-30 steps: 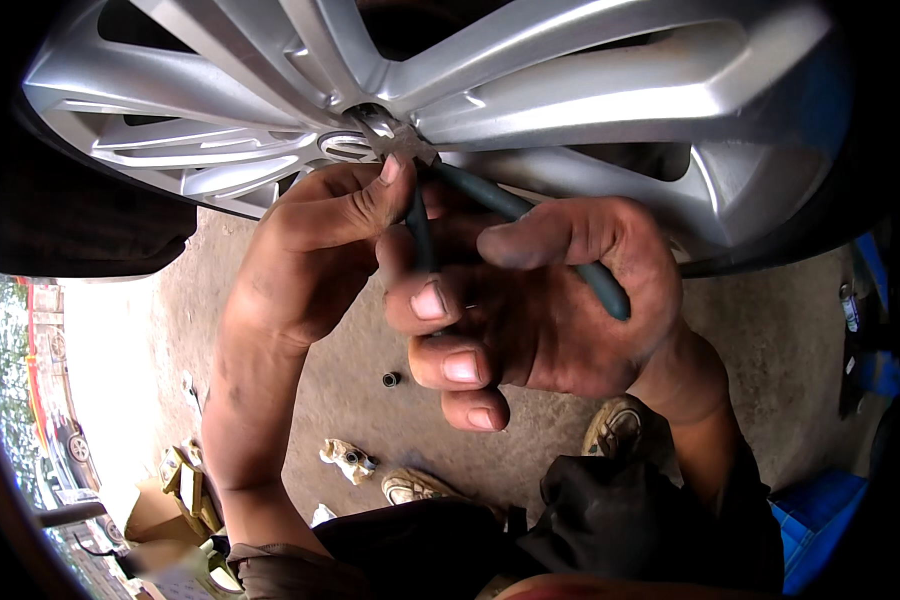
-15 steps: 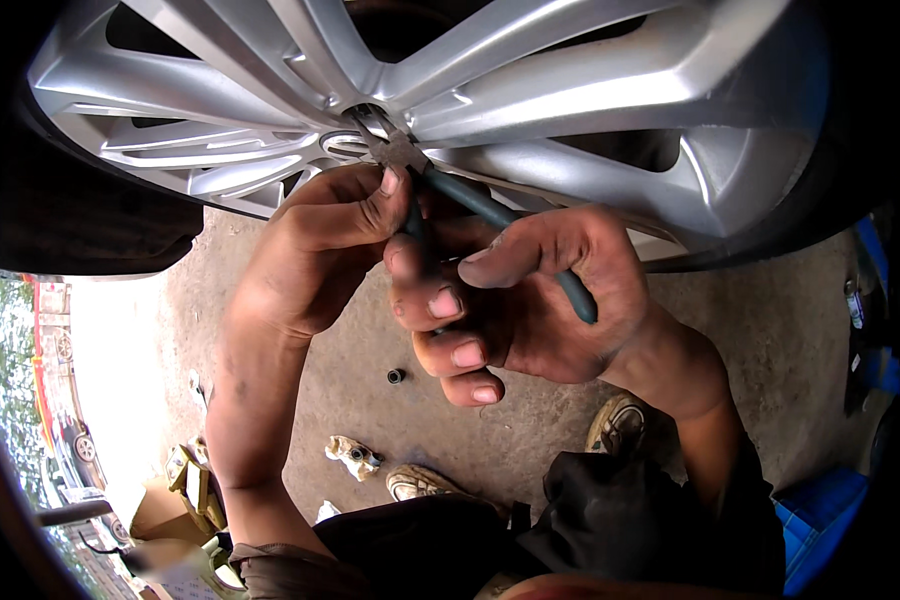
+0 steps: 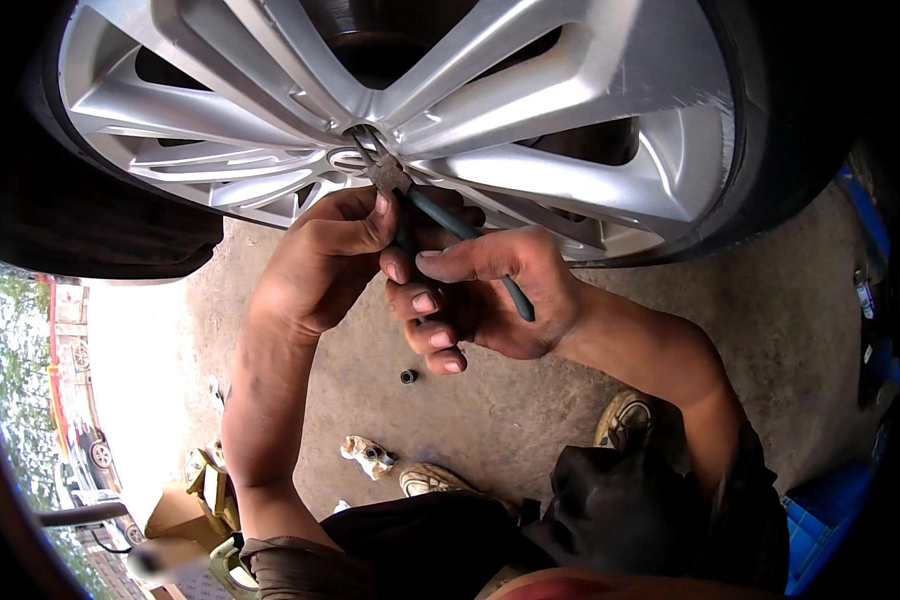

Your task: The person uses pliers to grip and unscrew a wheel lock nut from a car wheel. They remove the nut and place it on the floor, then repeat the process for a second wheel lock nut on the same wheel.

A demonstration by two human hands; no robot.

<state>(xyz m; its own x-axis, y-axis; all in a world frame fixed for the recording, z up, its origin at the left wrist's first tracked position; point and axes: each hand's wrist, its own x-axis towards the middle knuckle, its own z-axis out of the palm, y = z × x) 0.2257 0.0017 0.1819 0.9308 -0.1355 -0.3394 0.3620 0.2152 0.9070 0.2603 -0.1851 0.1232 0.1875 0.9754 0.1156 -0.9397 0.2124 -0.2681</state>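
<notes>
A pair of long-nose pliers point(image 3: 391, 176) with dark green handles points its jaws into a lug hole beside the centre cap point(image 3: 344, 159) of a silver alloy wheel point(image 3: 530, 115). My left hand point(image 3: 325, 245) is closed around the pliers near their pivot, thumb on the upper handle. Around the handles curl the fingers of my right hand point(image 3: 500, 290), one handle end lying across its palm. What the jaw tips touch inside the hole is hidden.
On the concrete floor point(image 3: 530, 400) lie a small dark socket point(image 3: 408, 377) and a crumpled whitish wrapper with a ring-shaped part point(image 3: 370, 455). Cardboard boxes point(image 3: 185, 512) stand at lower left, a blue crate point(image 3: 820, 525) at lower right. My shoes point(image 3: 625, 418) are below.
My right hand has moved left and slightly closed in on the handles. The view has shifted a little, while the jaws stay in the hole.
</notes>
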